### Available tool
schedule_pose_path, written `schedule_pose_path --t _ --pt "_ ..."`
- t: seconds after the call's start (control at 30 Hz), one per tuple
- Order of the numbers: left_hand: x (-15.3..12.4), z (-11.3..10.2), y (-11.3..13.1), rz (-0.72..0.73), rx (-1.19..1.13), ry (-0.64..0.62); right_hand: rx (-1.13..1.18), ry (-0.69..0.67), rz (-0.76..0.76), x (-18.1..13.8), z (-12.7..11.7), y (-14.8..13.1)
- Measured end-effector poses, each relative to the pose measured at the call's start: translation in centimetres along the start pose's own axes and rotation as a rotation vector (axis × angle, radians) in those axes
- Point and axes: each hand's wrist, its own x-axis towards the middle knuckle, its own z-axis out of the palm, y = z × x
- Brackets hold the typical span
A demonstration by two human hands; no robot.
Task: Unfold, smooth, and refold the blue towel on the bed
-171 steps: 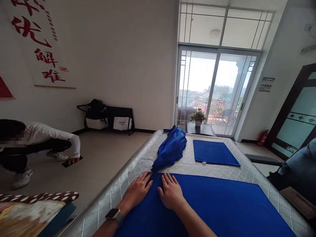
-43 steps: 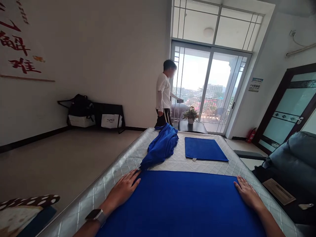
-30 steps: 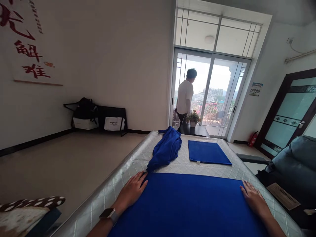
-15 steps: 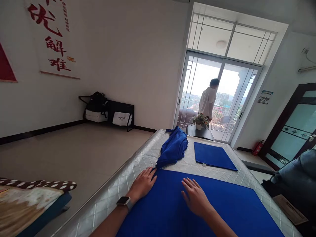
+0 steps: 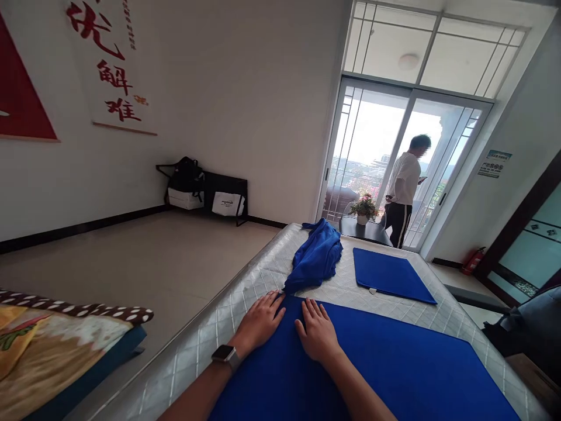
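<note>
While the left hand (image 5: 260,318) is lying open over the far left corner of the spread blue cloth (image 5: 394,345), the right hand (image 5: 319,330), drawn in from mid-cloth, is now resting flat just beside it; neither is gripping. Pressure seems to be gathering there. The mattress (image 5: 228,313) is bearing everything, with a crumpled cloth (image 5: 316,257) lying just beyond.

Far beyond the fingers (image 5: 312,307), a pale wall (image 5: 245,105) with bright sliding glass doors (image 5: 401,134); to their left, beige floor (image 5: 188,251); to their right, a dark-framed door (image 5: 526,251).
</note>
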Motion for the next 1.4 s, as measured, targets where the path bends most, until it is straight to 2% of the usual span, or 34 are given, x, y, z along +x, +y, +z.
schedule_pose_path --t 0.3,0.5,0.7,0.9,1.07,1.17,1.27,1.4 --pt "0.1 -0.1 0.0 -0.021 0.001 -0.023 0.01 -0.033 -0.005 -0.9 -0.7 1.2" --pt "0.0 -0.3 0.0 -0.015 -0.006 -0.028 -0.022 -0.071 0.012 -3.9 -2.7 4.7" --pt "0.0 -0.5 0.1 -0.003 0.014 -0.045 -0.08 -0.101 0.124 -9.1 -5.7 11.9" --pt "0.2 -0.1 0.0 -0.021 0.028 -0.043 -0.131 -0.036 0.27 -15.9 -8.6 22.0" --pt "0.1 0.0 -0.3 -0.04 -0.001 -0.071 -0.25 0.081 0.435 -21.3 -9.3 31.7" --pt "0.0 0.1 -0.5 -0.048 -0.015 -0.082 -0.316 0.114 0.536 -23.2 -8.9 36.2" --pt "0.1 0.3 -0.8 -0.042 -0.007 -0.081 -0.339 0.144 0.586 -24.2 -8.6 38.7" --pt "0.3 0.7 -1.1 -0.043 0.007 -0.079 -0.326 0.167 0.602 -24.5 -8.4 39.5"
